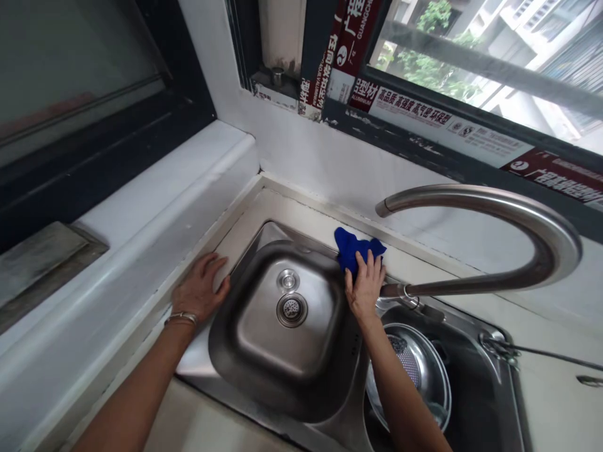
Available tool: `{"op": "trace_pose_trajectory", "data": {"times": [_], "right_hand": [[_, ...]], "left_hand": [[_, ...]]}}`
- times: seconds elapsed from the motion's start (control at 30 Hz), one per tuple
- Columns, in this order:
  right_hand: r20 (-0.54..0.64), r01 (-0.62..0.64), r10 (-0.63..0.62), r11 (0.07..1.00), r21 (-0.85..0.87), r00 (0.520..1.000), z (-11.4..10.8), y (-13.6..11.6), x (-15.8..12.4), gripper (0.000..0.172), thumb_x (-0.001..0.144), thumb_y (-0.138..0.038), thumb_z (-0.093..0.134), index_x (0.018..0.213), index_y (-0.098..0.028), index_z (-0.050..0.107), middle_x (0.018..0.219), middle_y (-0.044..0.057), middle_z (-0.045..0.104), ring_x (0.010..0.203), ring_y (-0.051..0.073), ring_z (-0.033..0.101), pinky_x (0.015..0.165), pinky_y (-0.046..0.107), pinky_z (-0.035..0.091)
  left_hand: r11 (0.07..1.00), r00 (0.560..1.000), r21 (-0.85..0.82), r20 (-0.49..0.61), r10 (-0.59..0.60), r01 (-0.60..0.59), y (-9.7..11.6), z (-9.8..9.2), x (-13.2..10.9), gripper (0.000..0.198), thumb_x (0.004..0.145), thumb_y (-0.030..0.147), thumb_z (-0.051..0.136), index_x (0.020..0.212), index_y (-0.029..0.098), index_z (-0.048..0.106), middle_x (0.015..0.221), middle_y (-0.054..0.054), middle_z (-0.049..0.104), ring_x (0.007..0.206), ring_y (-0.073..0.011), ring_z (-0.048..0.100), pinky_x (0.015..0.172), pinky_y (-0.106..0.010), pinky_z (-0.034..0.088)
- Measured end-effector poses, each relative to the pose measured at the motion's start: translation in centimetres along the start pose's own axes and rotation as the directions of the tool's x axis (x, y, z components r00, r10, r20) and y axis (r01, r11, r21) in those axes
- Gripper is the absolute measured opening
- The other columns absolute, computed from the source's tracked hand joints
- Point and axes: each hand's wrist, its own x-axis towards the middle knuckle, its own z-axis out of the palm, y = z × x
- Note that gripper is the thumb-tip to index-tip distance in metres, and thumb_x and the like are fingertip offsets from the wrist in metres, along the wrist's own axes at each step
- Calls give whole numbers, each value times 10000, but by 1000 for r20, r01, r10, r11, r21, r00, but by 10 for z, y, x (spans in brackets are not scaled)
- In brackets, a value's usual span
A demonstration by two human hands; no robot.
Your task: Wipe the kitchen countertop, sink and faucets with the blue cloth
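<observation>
My right hand [365,282] presses a crumpled blue cloth [349,251] against the back rim of the steel sink, just left of the faucet's base. Its fingers are spread over the cloth, which sticks out beyond them. At the sink's left edge, my left hand [200,289] lies with fingers apart on the counter and rim, holding nothing; a bracelet circles that wrist. Between my hands is the left sink basin [282,348], with a drain [291,309] in its floor and a small round metal piece [287,280] behind it.
A curved steel faucet [556,245] arches over the right side. The right basin [490,402] holds a metal bowl [440,370] and a perforated strainer, partly behind my right forearm. White walls and dark window frames [400,138] border the counter.
</observation>
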Motion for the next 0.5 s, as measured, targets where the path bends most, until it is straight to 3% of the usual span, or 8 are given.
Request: {"op": "trace_pose_trajectory", "data": {"times": [0.1, 0.27, 0.4, 0.5], "right_hand": [[-14, 37, -37, 999, -28, 999, 8, 4, 9, 493, 1025, -318, 476, 1485, -142, 489, 1480, 188, 501, 1474, 367, 320, 1171, 588, 345], [-29, 57, -61, 992, -117, 998, 25, -7, 24, 493, 1012, -333, 532, 1444, -97, 527, 1400, 235, 511, 1422, 422, 333, 1124, 633, 362], [-10, 74, -76, 991, -115, 997, 36, -32, 37, 475, 995, -293, 544, 1432, -106, 559, 1392, 241, 513, 1382, 426, 370, 1086, 614, 378], [35, 120, -117, 987, -104, 993, 45, -65, 53, 441, 997, -230, 511, 1422, -145, 591, 1390, 230, 535, 1352, 411, 405, 1059, 576, 386]], "left_hand": [[1000, 999, -9, -32, 11, -12, -2, 2, 0, 488, 986, 466, 422, 1361, 218, 612, 1492, -92, 521, 1259, -301, 598, 987, -485, 596], [999, 999, -36, -28, 26, -27, -4, 6, 0, 513, 964, 460, 426, 1372, 207, 608, 1480, -110, 528, 1303, -315, 573, 1002, -508, 597], [999, 1000, -34, -19, 3, -4, 0, 3, -2, 483, 963, 434, 442, 1359, 221, 617, 1475, -100, 535, 1282, -307, 592, 991, -514, 609], [1000, 1000, -26, -1, -10, 10, 2, 2, -4, 472, 964, 429, 453, 1368, 240, 606, 1489, -91, 525, 1264, -308, 606, 920, -519, 637]]}}
